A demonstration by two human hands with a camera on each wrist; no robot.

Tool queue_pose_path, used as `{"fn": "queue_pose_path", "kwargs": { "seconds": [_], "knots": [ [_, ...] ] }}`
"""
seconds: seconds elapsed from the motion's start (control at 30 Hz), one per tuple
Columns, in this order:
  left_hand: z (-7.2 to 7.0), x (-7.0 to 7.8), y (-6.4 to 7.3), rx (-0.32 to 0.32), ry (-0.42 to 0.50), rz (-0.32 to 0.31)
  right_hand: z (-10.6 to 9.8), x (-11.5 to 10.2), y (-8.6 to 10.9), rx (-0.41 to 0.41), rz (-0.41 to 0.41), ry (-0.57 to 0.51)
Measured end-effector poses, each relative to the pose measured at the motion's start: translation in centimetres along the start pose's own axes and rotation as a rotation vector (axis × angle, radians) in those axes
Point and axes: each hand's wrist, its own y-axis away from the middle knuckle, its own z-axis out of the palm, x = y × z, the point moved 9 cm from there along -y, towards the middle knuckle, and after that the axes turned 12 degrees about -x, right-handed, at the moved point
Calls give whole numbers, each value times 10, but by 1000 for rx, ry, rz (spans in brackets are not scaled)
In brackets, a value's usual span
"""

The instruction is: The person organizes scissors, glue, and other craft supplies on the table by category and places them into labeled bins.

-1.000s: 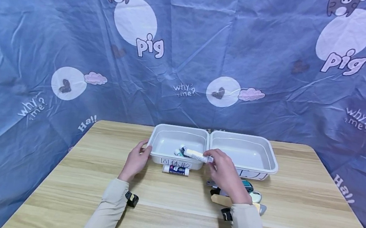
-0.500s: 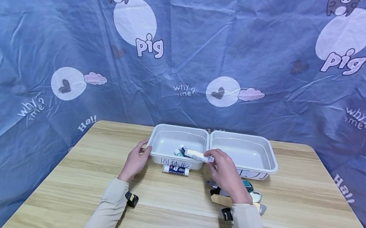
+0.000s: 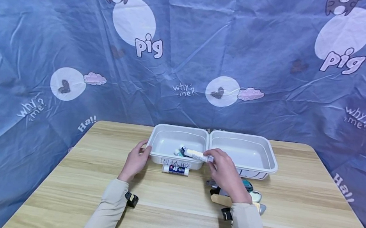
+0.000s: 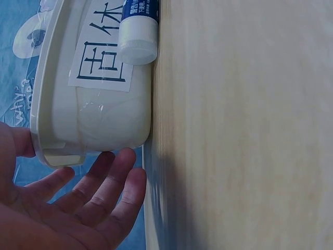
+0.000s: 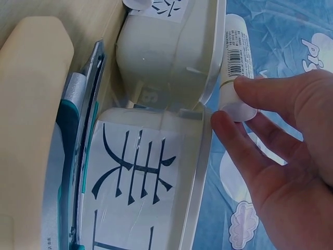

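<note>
- Right hand [image 3: 225, 176] pinches a white cylindrical glue stick [image 3: 195, 155] over a rectangular white plastic tray [image 3: 165, 143] near the far edge of the wood-grain surface [image 3: 170, 222].
- Left hand [image 3: 135, 163], fingers spread, seemingly grips the tray's left end.

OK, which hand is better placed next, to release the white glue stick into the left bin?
The right hand, probably: it pinches the white glue stick over the left bin, while the left hand only touches that bin's end.
</note>
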Motion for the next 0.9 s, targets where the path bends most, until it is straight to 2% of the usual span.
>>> {"fn": "queue_pose_path", "kwargs": {
  "seconds": [0.33,0.9],
  "knots": [
    [1,-1,0,-4,6,-1,0,2,0,-6,25,0],
    [0,-2,0,-4,-7,1,-2,0,1,-7,12,23]
  ]
}}
